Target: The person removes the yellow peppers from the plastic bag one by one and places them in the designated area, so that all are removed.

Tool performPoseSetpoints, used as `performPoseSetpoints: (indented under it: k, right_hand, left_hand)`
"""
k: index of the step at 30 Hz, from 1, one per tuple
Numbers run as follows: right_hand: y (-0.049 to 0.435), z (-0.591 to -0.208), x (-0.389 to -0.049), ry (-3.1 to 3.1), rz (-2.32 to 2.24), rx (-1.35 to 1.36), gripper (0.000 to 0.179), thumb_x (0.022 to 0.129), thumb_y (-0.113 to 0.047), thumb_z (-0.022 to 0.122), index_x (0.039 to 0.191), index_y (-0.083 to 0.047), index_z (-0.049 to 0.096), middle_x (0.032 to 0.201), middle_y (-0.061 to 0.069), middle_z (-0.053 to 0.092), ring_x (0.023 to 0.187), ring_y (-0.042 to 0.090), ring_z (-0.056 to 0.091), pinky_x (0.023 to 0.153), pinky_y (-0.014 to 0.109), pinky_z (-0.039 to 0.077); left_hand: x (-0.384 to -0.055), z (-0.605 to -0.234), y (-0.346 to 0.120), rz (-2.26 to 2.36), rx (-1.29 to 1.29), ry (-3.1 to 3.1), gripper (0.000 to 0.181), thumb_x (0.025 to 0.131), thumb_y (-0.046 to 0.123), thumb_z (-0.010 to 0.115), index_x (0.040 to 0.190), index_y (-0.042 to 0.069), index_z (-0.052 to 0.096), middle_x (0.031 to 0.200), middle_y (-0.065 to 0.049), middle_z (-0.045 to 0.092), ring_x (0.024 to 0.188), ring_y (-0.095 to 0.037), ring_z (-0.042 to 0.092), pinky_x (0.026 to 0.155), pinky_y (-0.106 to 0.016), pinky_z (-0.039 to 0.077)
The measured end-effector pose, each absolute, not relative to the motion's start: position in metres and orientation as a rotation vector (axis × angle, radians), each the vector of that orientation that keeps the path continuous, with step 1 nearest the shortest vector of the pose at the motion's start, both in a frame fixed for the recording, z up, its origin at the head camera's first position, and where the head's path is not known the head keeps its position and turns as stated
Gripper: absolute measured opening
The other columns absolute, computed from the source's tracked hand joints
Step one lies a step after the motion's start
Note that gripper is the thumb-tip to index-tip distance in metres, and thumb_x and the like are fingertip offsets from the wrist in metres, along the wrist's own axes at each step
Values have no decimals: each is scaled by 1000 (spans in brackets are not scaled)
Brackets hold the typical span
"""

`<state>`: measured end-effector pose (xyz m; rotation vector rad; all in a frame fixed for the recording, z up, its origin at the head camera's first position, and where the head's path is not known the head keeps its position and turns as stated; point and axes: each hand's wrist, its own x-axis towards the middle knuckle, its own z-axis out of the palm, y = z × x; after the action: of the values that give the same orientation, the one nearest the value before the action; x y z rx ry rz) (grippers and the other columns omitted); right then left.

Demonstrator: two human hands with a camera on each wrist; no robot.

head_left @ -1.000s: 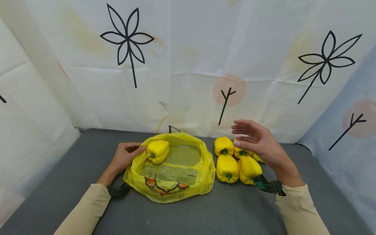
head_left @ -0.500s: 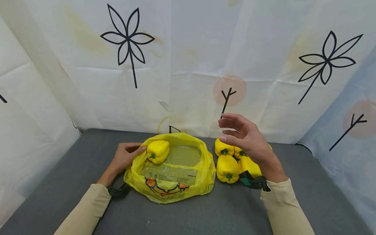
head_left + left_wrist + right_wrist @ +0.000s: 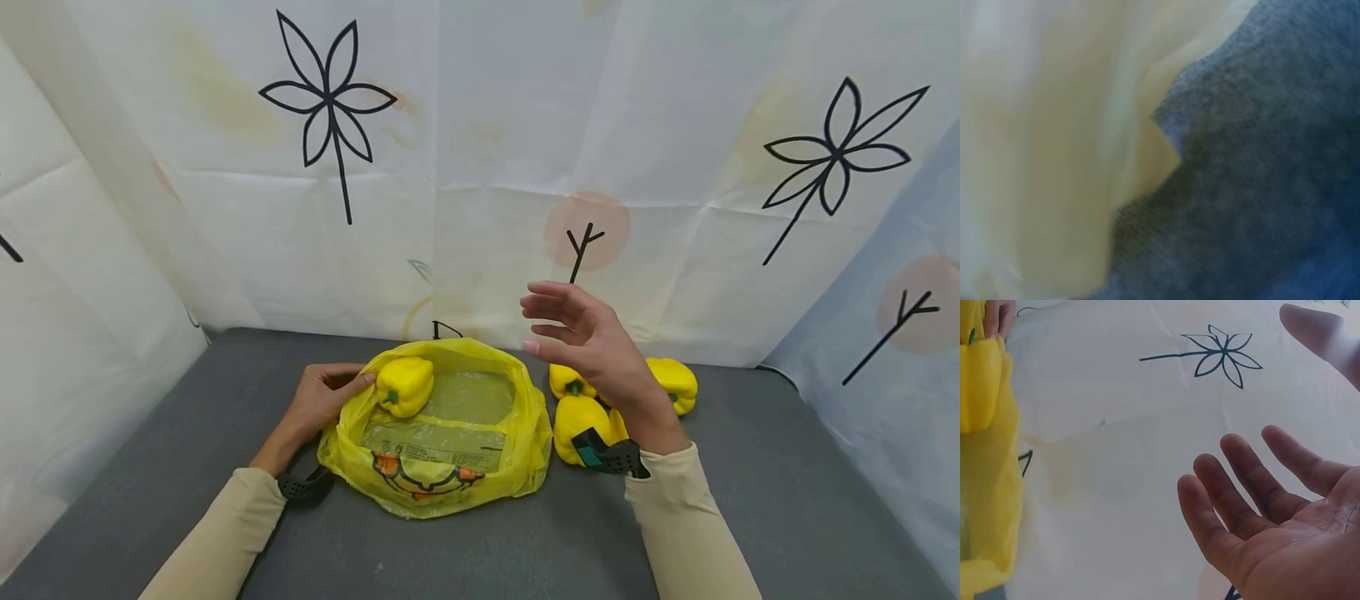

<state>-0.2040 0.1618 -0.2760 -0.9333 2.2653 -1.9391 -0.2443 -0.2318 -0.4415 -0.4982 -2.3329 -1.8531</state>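
My left hand point(image 3: 322, 398) pinches the left rim of a yellow plastic bag point(image 3: 534, 437), thumb over the edge. Inside the bag, against that rim, sits a yellow bell pepper point(image 3: 405, 386). The bag lies with its mouth spread, and a printed design shows on its front. Blurred film of the bag point(image 3: 1054, 156) fills the left of the left wrist view. My right hand point(image 3: 592, 340) is raised to the right of the bag with nothing in it. In the right wrist view its fingers point(image 3: 1235, 494) are spread and nearly straight, palm showing.
More bell peppers point(image 3: 577, 421) cluster right of the bag, partly hidden behind my right hand and wristband point(image 3: 607, 454). One pepper point(image 3: 677, 379) lies at the cluster's far right. A grey table point(image 3: 465, 558) runs back to a white fabric backdrop point(image 3: 480, 208) with plant drawings.
My right hand has moved left and slightly up, from over the right peppers toward the bag, uncovering the far-right pepper. My left hand, the bag and the pepper in it look the same.
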Motion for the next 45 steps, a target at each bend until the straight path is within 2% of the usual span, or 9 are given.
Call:
performPoseSetpoints:
  k: [13, 18, 21, 26, 34, 45]
  right_hand:
    - [129, -277, -210, 2091, -2007, -983, 68, 90, -17, 81, 147, -2, 47, 143, 24, 49, 132, 38, 48, 111, 47, 42]
    - [116, -279, -212, 2071, -2017, -971, 64, 91, -12, 78, 147, -3, 48, 142, 19, 51, 130, 31, 51, 112, 46, 42]
    - [109, -281, -213, 2045, -2031, -967, 61, 92, -6, 75, 147, -3, 48, 142, 19, 51, 131, 32, 50, 113, 48, 40]
    - [97, -283, -217, 2047, -2039, -950, 59, 92, -2, 72, 146, -5, 50, 141, 16, 53, 132, 35, 50, 112, 49, 41]
    - [86, -291, -223, 2051, -2030, -903, 58, 93, -3, 71, 146, -8, 50, 140, 13, 54, 129, 28, 53, 109, 41, 45]
    - [71, -315, -235, 2086, -1949, -792, 58, 94, -7, 71, 148, -9, 49, 143, 12, 52, 135, 34, 48, 105, 42, 49]
  left_hand:
    - [-244, -439, -232, -1855, -488, -2343, 30, 99, 14, 70, 121, -5, 72, 108, -8, 76, 88, -15, 73, 72, -32, 62]
    - [-242, -439, -233, -1837, -498, -2351, 30, 99, 15, 70, 121, -4, 73, 110, -13, 75, 88, -15, 73, 73, -32, 62]
    - [-242, -439, -233, -1836, -496, -2352, 30, 99, 16, 70, 121, -4, 73, 111, -16, 74, 89, -15, 73, 73, -32, 62]
    - [-242, -439, -232, -1845, -493, -2349, 30, 99, 16, 70, 121, -4, 72, 110, -14, 74, 89, -15, 73, 73, -32, 62]
    - [-243, -439, -230, -1874, -507, -2327, 30, 99, 15, 70, 121, -5, 72, 107, -8, 76, 88, -16, 73, 72, -33, 62]
    - [-243, -440, -232, -1854, -513, -2334, 29, 99, 14, 69, 121, -5, 72, 108, -11, 75, 87, -16, 73, 72, -33, 62]
